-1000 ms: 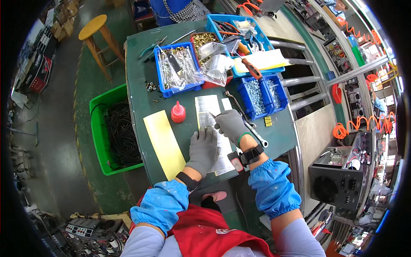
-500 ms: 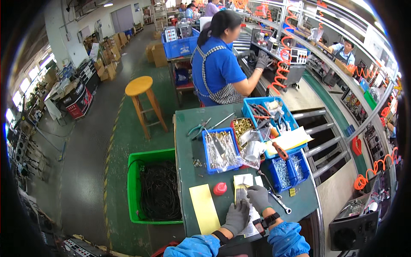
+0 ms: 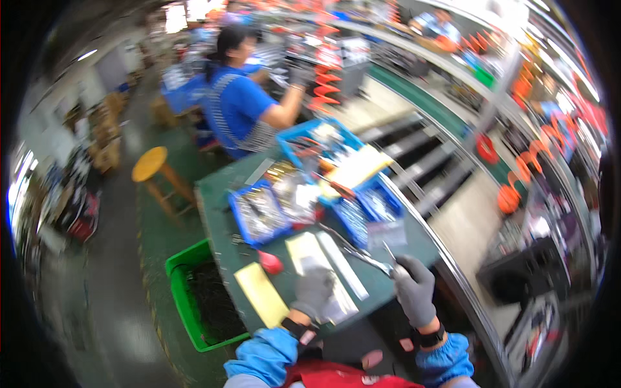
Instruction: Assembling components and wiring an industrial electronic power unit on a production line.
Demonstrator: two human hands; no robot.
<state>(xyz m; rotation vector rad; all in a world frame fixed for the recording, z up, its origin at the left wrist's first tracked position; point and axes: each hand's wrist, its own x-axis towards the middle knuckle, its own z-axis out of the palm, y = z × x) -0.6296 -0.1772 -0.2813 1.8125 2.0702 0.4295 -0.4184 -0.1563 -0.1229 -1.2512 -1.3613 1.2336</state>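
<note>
My left hand (image 3: 314,294), in a grey glove, rests over a pale printed sheet (image 3: 341,305) on the green table; motion smears its fingers. A yellowish paper (image 3: 303,249) sticks out beyond it. Raised at the table's right edge, my gloved right hand (image 3: 415,294) closes on a slim, pen-like thing (image 3: 387,249) whose tip points up and away. Close to its fingers lies a metal wrench (image 3: 372,260). Between the hands runs a long white strip (image 3: 343,266). Left of my left hand are a yellow sheet (image 3: 261,295) and a small red bottle (image 3: 270,262).
Farther back stand a blue tray of small parts (image 3: 260,212), blue screw bins (image 3: 349,220) and a blue toolbox (image 3: 284,139). A green crate (image 3: 173,265) of black cable stands left. A co-worker (image 3: 239,103) works beyond the table; rollers (image 3: 417,155) run to the right.
My right hand has left the papers and moved right, now with the pen-like thing in it. My left hand stays on the papers. The whole view has swung right and blurred.
</note>
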